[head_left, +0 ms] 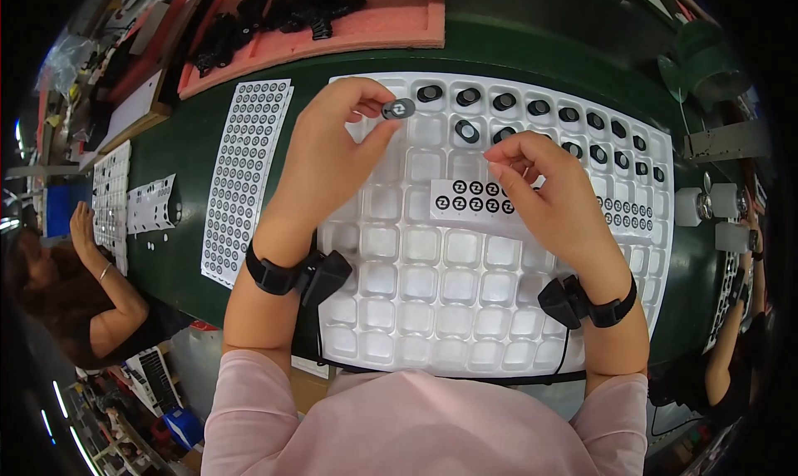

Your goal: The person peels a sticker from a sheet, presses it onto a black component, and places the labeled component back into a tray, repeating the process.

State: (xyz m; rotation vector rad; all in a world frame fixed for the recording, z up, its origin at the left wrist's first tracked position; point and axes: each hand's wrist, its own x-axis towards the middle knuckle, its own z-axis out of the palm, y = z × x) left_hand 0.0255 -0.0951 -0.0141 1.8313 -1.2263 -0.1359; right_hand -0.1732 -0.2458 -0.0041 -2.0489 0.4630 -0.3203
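My left hand (pixel 337 143) pinches a small dark oval part (pixel 399 108) with a pale round symbol on its face, above the far left of a white compartment tray (pixel 495 343). Thumb and forefinger of my right hand (pixel 553 185) are closed over the middle of the tray; anything between them is too small to make out. Beneath that hand, a white sheet of round black stickers (pixel 470 214) lies across the tray. Similar black oval parts (pixel 468 98) sit in the tray's far compartments; one near my right hand (pixel 466 132) shows a light top.
Sheets of round stickers (pixel 245 168) lie on the green table left of the tray. Beyond them is a pink foam tray (pixel 407 19) with black parts. Co-workers sit at left (pixel 116 310) and right (pixel 727 351). Pale containers (pixel 690 206) stand at the right.
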